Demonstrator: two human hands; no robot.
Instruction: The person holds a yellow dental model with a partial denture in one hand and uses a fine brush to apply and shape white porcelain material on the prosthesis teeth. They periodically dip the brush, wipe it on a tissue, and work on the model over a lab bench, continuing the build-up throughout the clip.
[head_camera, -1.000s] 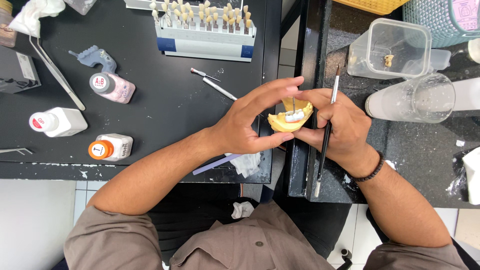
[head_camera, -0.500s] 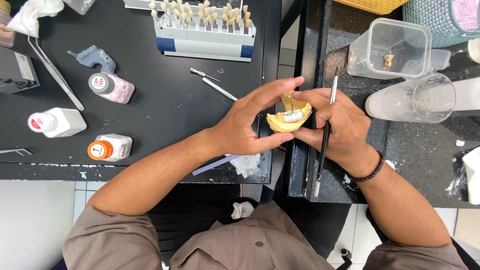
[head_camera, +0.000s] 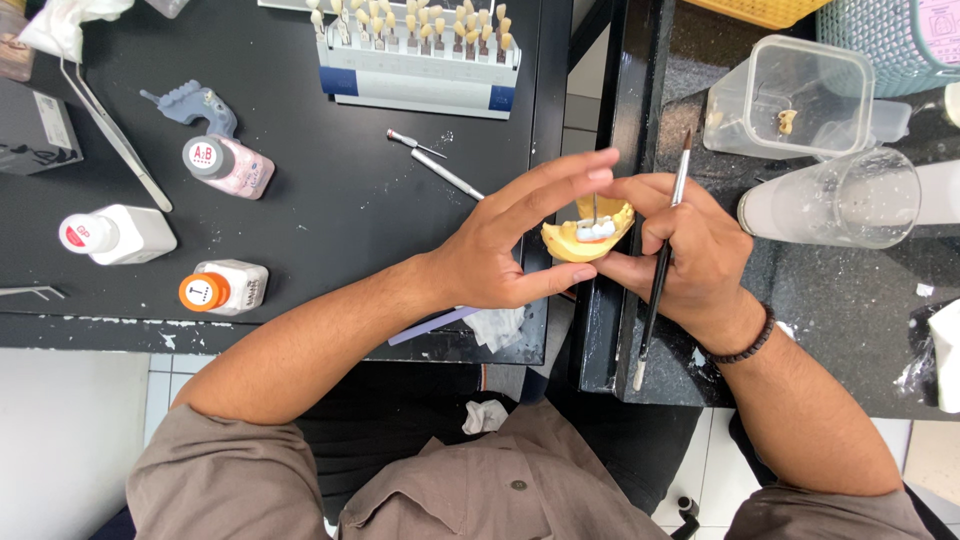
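Note:
My left hand (head_camera: 505, 245) grips a yellow dental plaster model (head_camera: 585, 238) with white teeth set in it, thumb beneath and fingers arched over the top. My right hand (head_camera: 695, 260) supports the model from the right side and holds a thin dark-handled brush (head_camera: 660, 270) upright between its fingers, bristle end pointing away from me. The model is held in the gap between two black worktops. A dark bead bracelet circles my right wrist.
On the left black table (head_camera: 330, 210) lie a tooth shade guide (head_camera: 415, 45), three small bottles (head_camera: 225, 165) (head_camera: 115, 235) (head_camera: 222, 288), a grey model piece (head_camera: 195, 100), metal tweezers (head_camera: 115, 135) and a thin instrument (head_camera: 445, 170). The right counter holds a clear box (head_camera: 795, 95) and a clear cup (head_camera: 845, 200).
Both hands and the model have stayed almost still; my left fingers have only shifted slightly over the model.

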